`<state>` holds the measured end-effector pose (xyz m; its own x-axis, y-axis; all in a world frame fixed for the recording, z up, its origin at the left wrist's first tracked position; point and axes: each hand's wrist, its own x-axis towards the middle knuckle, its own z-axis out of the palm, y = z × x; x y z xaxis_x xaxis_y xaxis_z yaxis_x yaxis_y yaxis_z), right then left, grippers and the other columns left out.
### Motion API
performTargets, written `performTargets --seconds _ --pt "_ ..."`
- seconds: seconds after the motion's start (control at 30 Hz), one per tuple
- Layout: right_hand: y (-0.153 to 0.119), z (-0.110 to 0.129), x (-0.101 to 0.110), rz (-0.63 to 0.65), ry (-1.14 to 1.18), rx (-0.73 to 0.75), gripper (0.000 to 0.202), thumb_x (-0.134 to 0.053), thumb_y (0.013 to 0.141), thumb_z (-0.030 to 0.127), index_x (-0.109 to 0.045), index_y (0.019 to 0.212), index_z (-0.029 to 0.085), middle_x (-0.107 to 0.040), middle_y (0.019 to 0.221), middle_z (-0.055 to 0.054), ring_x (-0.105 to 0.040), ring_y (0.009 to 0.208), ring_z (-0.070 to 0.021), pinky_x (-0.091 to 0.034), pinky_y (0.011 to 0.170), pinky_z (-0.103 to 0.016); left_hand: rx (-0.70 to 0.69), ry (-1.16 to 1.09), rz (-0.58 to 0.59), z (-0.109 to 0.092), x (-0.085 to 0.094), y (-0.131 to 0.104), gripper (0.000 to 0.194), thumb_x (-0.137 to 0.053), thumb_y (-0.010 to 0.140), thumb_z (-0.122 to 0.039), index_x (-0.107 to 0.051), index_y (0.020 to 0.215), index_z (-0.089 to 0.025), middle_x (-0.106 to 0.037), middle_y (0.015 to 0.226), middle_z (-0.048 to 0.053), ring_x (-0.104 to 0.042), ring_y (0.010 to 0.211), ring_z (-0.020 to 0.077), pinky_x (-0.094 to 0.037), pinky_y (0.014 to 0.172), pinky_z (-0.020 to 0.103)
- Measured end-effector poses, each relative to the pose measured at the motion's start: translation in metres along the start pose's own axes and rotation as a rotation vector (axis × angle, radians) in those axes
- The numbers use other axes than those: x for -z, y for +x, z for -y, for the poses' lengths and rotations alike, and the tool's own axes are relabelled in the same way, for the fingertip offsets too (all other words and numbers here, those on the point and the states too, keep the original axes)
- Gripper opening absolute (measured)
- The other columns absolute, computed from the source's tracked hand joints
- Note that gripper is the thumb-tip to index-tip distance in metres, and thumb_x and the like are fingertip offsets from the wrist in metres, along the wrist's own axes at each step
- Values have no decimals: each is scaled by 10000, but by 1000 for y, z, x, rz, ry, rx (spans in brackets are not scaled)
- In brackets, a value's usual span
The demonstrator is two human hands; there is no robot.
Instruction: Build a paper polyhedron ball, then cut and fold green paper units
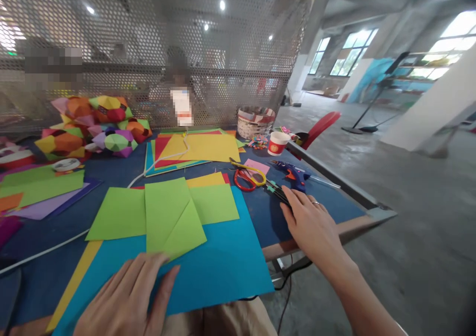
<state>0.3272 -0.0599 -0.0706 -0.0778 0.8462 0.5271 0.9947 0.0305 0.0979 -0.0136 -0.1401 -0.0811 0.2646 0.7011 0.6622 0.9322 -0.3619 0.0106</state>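
My left hand (128,294) lies at the front of the table, fingers stretched out and thumb apart, on a large blue sheet (223,271). Its fingertips touch the lower edge of a light green sheet (169,212), which has a diagonal crease. That sheet overlaps green pieces to its left (119,212) and right (217,204). At the right, the fingers of my right hand (310,222) are curled over a slim black tool with a teal part (275,189). Just beyond it lie scissors (250,177) with red and yellow handles and a blue glue gun (295,173).
Coloured paper balls (92,125) are piled at the back left. A yellow sheet (203,147) tops a paper stack. A woven basket (256,121) and red-white paper cup (278,143) stand at the back right. A white cable (159,162) crosses the table before a perforated screen (223,38).
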Motion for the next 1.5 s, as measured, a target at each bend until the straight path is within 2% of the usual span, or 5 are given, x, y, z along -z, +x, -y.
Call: performTargets --seconds 0.5,0.8,0.93,1.37,1.5 --pt "-49 -14 67 -133 47 70 431 -303 1063 360 -510 1403 193 -714 1122 -129 -718 877 -296 -560 674 -421 271 -202 423 7 -17 57 513 -543 928 -471 -497 1364 -205 -711 1210 120 -715 1029 314 -577 813 443" --pt "-48 31 47 -49 381 319 387 -421 1033 215 -537 1402 215 -710 1231 -85 -706 1009 -247 -595 865 -418 347 -423 534 11 -13 74 518 -624 847 -483 -539 1287 -221 -609 850 -10 -589 641 168 -502 642 310" --pt "-47 42 41 3 433 367 401 -428 1013 171 -563 1389 204 -706 1238 -95 -700 1026 -260 -607 868 -449 392 -652 523 13 -7 79 423 -586 867 -447 -576 1220 -215 -524 742 -34 -566 674 162 -498 651 288" --pt "-49 39 58 47 419 480 461 -427 920 47 -663 1292 182 -722 1194 -111 -702 953 -250 -632 783 -414 367 -755 662 19 -8 97 405 -636 828 -448 -602 1151 -206 -613 803 -2 -604 697 159 -516 654 295" --pt "-47 36 59 64 393 501 494 -423 900 30 -659 1306 185 -715 1220 -114 -699 978 -255 -624 828 -432 386 -838 762 21 -12 113 426 -660 781 -441 -580 1123 -201 -462 630 -83 -514 596 131 -456 616 274"
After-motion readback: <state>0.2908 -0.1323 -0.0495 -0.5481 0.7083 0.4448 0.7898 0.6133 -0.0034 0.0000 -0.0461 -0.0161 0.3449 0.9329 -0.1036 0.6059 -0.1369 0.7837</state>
